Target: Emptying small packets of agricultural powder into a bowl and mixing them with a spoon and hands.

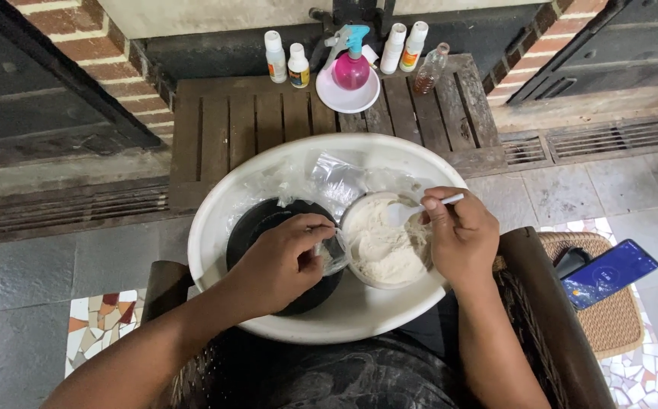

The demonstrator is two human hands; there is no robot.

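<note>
While gripped, white spoon [420, 208] over pasty mound [386, 246]

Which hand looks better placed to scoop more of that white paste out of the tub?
Probably the right hand: it holds the white spoon, bowl dipped in the paste tub. The left hand pinches clear plastic wrap beside it.

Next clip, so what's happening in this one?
A seated person works over a big white basin on their lap. The right hand holds a white spoon in a tub of white paste, while the left hand steadies the tub's rim. A black bowl and clear plastic bag also lie in the basin. Bottles and a pink spray bottle stand on a wooden pallet beyond; a phone rests to the right.
</note>
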